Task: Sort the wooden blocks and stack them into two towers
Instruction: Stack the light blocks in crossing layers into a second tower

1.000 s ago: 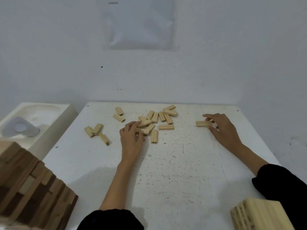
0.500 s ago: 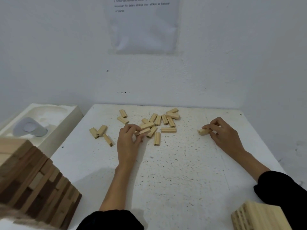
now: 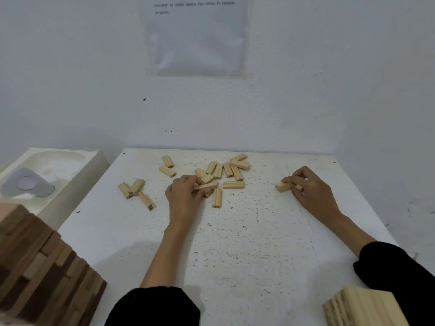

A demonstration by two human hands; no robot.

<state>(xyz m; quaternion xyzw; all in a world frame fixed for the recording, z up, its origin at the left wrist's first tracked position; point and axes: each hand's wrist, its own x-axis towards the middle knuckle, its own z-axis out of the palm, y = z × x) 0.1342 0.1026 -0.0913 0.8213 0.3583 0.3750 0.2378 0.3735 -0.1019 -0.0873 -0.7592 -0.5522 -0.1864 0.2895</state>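
Along the near edge of the loose pile of pale wooden blocks (image 3: 227, 169) on the white speckled tabletop (image 3: 247, 250), the left hand (image 3: 182, 196) curls its fingers (image 3: 188, 179) round one pale rectangular block (image 3: 207, 186), whose long axis runs crosswise and tilts slightly up to the right. Well apart to the right, the right hand (image 3: 313, 192) pinches a second pale block (image 3: 283, 186) by its right end, long axis also crosswise, free end pointing toward the pile. With a block in each hand, the coming move probably turns on where each is set down, and the pile lies much nearer the left hand.
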